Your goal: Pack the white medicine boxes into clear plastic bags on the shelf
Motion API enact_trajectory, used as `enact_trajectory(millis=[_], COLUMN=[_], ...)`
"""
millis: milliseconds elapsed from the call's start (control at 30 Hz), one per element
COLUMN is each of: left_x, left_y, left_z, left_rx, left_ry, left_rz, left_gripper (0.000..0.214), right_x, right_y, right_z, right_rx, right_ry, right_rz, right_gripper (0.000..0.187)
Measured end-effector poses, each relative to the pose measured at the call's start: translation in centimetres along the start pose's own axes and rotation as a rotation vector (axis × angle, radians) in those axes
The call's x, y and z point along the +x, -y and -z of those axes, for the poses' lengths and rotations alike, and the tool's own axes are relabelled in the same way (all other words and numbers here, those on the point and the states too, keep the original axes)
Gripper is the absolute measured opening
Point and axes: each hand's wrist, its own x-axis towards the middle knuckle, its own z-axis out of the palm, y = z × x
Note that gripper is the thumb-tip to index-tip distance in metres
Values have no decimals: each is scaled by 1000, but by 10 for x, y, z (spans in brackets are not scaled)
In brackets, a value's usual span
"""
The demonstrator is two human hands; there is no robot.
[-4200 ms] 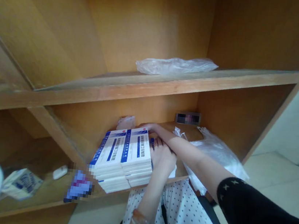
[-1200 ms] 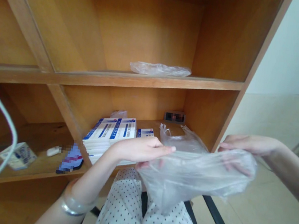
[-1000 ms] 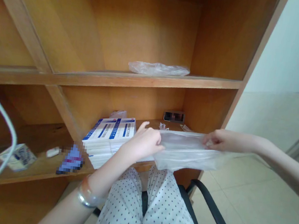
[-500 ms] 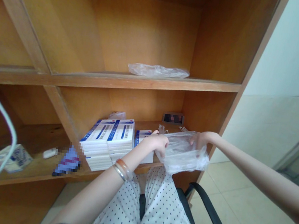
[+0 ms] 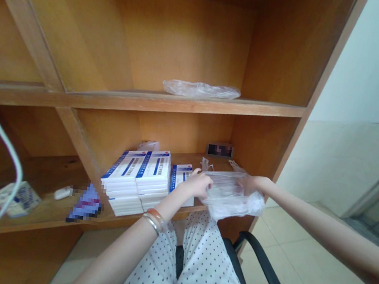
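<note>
Cable (image 5: 17,174) curves before the carton (image 5: 25,199), well left of the left hand (image 5: 199,184); chair arm (image 5: 266,266) down to its right.

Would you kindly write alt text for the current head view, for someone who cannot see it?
A person's left hand and right hand handle a translucent plastic bag at a lower wooden shelf. Stacked blue-and-white printed packs sit left of it; a crumpled clear bag lies on the upper shelf.

Lower wooden shelf (image 5: 190,159): stacked boxes (image 5: 138,184), clear bag (image 5: 228,191).
</note>
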Motion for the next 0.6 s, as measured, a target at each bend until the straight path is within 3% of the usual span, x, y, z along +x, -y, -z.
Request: enact_trajectory(millis=[133, 233, 433, 600], left_x=[-24, -51, -86, -88], left_y=[-3, -12, -23, -24], left_z=[0, -14, -59, -68], left_rx=[-103, -89, 133, 212], left_ry=[-515, -710, -615, -572], left_rz=[71, 252, 346, 378], left_gripper=[25, 31, 54, 61], right_x=[1, -5, -27, -44], right_y=[-11, -11, 23, 65], right_z=[7, 14, 24, 20], right_rx=[3, 13, -55, 150], right_ry=[17, 0, -245, -472], right_rz=[21, 69, 109, 315], right_gripper=[39, 32, 27, 15])
